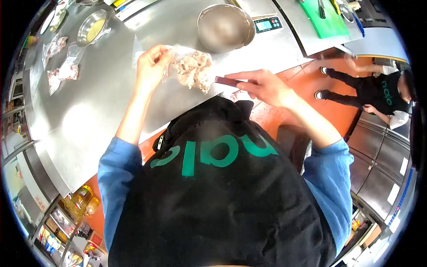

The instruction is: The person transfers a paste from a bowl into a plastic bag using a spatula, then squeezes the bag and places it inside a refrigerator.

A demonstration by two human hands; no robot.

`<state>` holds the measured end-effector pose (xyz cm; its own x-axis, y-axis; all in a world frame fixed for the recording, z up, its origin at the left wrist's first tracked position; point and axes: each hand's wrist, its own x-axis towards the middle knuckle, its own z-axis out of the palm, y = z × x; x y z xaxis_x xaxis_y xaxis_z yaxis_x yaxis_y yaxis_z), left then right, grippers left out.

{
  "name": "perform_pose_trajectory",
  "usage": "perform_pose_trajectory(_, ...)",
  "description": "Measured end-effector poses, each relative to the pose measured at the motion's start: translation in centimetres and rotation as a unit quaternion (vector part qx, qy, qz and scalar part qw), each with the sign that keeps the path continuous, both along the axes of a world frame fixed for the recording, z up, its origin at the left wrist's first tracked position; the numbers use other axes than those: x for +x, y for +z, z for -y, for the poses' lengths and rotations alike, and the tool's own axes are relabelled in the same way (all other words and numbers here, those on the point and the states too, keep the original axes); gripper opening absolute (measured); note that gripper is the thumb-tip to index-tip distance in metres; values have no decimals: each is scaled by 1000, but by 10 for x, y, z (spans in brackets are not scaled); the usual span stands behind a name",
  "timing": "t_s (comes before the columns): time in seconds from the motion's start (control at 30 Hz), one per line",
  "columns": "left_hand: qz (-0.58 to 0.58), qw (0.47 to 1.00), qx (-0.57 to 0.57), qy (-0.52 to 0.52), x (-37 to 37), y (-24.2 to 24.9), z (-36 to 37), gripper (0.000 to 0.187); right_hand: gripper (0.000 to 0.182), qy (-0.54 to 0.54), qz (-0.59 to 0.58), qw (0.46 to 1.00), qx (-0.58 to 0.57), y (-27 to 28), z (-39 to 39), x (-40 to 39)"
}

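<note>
My left hand (153, 66) pinches the edge of a clear plastic bag (179, 50) over the near part of the steel table. A pale, shredded clump of food, like chopped meat (195, 70), shows at the bag's mouth, partly against the plastic. From the right, my right hand (266, 86) grips the dark brown handle (227, 81) of a utensil. Its head is hidden by the food, so I cannot tell its kind. Just beyond the clump stands a large metal bowl (226, 29), beside a digital scale (268, 24) with a lit display.
On the left of the steel table (106, 89) lie filled plastic bags (64, 73) and a metal bowl with yellowish contents (92, 27). A green cutting board (327, 20) with a knife (321, 8) is at the far right. Another person (378, 91) stands on the right.
</note>
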<state>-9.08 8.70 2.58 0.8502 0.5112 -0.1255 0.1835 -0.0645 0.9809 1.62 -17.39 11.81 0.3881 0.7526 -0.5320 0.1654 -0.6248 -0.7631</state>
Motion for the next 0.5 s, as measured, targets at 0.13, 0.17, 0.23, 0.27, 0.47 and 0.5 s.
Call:
perform_pose_trajectory(0.13, -4, 994, 106, -20, -2, -2, 1, 12, 33, 33, 69, 996, 52, -27, -17, 0)
perform_pose_trajectory(0.17, -22, 985, 169, -27, -2, -1, 3, 12, 33, 33, 105, 990, 88, -28, -22, -1)
perform_pose_trajectory(0.23, 1, 980, 199, -9, -1, 1, 10, 12, 31, 30, 94, 995, 30, -28, -31, 2)
perform_pose_trajectory(0.27, 21, 972, 234, 8, 0, 3, 12, 12, 30, 98, 186, 977, 34, -34, -35, 8)
perform_pose_trajectory(0.47, -40, 965, 259, 10, 0, 25, 26, 13, 50, 190, -8, 975, -118, -7, -65, 26)
perform_pose_trajectory(0.5, -41, 965, 261, 10, 0, 27, 26, 13, 50, 190, -9, 975, -116, -2, -63, 27)
